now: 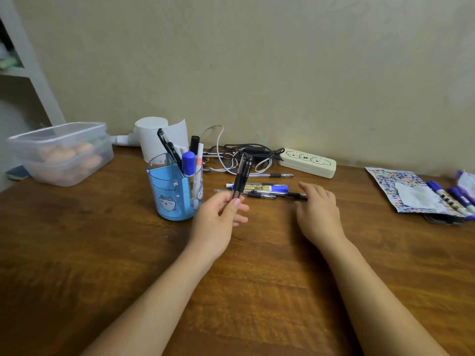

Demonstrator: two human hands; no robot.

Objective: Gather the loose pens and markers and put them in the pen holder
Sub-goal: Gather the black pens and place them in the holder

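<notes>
Two bare forearms reach forward over the brown wooden table (102,253); the left hand (218,217) pinches a black pen (241,176) by its lower end between thumb and fingertips, the pen standing nearly upright and tilted a little to the right, just to the right of the blue pen holder (172,191); the right hand (318,206) lies palm down with fingers loosely spread, holding nothing, its fingertips at the right end of the loose pens; those pens lie side by side on the table between the two hands, a blue-and-white marker (259,187) among slimmer dark pens (264,195), and one more pen (272,175) lies a little farther back; the holder already has several pens and a blue-capped marker (188,163) standing in it; to the far right three purple markers (452,199) rest beside a patterned packet (408,191); farther back sit a tangle of cables (241,155), a cream case (307,163), a white roll (159,137) and, at left, a clear lidded box (61,152), all near the wall.
</notes>
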